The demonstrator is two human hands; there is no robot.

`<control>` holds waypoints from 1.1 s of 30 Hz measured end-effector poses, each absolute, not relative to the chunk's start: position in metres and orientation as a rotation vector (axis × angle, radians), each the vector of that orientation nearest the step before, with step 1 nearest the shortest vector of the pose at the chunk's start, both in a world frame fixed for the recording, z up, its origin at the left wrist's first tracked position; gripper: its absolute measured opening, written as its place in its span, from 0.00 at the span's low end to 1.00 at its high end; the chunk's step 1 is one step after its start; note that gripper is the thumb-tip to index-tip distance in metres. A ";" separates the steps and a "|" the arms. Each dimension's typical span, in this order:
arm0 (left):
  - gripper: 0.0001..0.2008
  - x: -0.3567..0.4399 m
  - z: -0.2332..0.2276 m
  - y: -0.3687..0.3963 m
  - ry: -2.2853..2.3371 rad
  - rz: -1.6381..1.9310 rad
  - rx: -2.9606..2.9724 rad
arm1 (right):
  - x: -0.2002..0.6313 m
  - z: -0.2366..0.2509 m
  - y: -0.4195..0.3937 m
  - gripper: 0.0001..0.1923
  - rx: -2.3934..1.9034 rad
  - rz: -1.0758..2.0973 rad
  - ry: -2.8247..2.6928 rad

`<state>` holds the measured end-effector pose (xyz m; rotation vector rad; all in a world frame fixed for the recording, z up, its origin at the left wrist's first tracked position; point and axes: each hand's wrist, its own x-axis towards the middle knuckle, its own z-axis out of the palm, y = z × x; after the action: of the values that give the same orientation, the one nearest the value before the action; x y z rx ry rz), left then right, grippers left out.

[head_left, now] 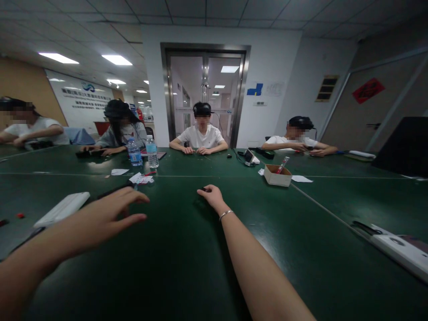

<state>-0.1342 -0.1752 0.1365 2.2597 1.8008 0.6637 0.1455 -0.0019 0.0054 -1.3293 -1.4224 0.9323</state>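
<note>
My left hand point(115, 211) hovers over the left part of the green table point(187, 249), its fingers and thumb spread apart and nothing held. Partly behind it lies a long black object point(115, 189) whose kind I cannot make out. A white flat device point(63, 208) lies just left of that hand. Reaching forward near the table's middle, my right hand point(212, 196) pinches a small black object point(205, 190) between thumb and fingers. Most of that object is hidden, so its kind is unclear. A silver bracelet point(226, 215) circles my right wrist.
Two water bottles point(152, 152) stand beyond my left hand, with paper scraps point(142, 178) nearby. A small cardboard box point(277, 175) holding a red-and-clear item sits front right. A white device point(399, 247) lies at the right. Several people sit around the table, one directly opposite point(202, 133).
</note>
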 end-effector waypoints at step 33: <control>0.07 0.024 -0.009 0.009 1.226 1.385 1.620 | 0.164 0.005 0.005 0.12 -1.075 1.163 -1.245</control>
<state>0.0242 0.0090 -0.0089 1.6201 1.2261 1.3848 0.1642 0.0046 0.0055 -1.0750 -1.2451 1.1627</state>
